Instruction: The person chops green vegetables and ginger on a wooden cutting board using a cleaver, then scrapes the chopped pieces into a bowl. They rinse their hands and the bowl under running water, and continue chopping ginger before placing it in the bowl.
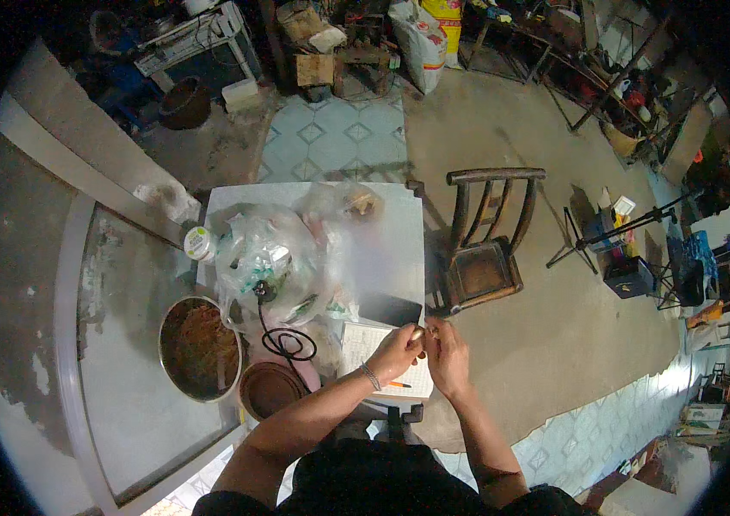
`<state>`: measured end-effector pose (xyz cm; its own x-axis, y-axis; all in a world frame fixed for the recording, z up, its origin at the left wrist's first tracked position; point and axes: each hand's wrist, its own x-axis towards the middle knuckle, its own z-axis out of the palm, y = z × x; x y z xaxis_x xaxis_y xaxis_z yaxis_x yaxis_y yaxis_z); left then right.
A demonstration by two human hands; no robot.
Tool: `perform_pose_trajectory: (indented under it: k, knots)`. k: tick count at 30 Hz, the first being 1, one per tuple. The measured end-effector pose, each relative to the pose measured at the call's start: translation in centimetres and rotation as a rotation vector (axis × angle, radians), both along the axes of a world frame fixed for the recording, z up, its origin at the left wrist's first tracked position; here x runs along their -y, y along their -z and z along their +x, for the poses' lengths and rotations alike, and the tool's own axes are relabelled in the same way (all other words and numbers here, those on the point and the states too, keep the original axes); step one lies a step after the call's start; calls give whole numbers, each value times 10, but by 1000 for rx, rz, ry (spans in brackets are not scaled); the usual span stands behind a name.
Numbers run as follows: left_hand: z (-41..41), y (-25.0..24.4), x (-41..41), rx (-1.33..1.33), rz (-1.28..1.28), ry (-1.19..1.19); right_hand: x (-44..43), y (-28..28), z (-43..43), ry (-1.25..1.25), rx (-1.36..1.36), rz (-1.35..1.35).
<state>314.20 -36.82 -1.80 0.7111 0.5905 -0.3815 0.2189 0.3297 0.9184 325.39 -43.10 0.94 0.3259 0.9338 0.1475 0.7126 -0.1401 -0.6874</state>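
My left hand (396, 353), with a chain bracelet on its wrist, holds a small pale object (417, 335) that is too small to name. Close against it, the fingertips of my right hand (450, 355) are pinched together; whether they grip part of the same object cannot be made out. Both hands are over the near right edge of a white-topped table (391, 213). Beneath them lies an open notebook (358, 348) with written pages, partly hidden by my left hand. An orange pen (400, 385) rests on it. A dark flat device (391, 309) lies just beyond the notebook.
Clear plastic bags (275, 258) cover the table's left side, with a coiled black cable (289, 344) in front. A lidded tub (199, 244) stands at the left edge. Below are a large round container (200, 348) and a brown basin (271, 390). A wooden chair (484, 264) stands right.
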Motion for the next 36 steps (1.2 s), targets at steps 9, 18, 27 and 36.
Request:
perform_pose_trajectory:
  k: [9, 18, 27, 36]
  knots:
    - [-2, -13, -3, -161, 470, -38, -7, 7, -3, 62, -228, -181]
    - [8, -42, 13, 134, 181, -39, 12, -2, 8, 240, -1503, 111]
    - [-63, -42, 83, 40, 303, -152, 54, 10, -8, -183, -1605, -148]
    - [-226, -47, 218, -556, 588, -340, 133, 5, -178, -764, -811, -226]
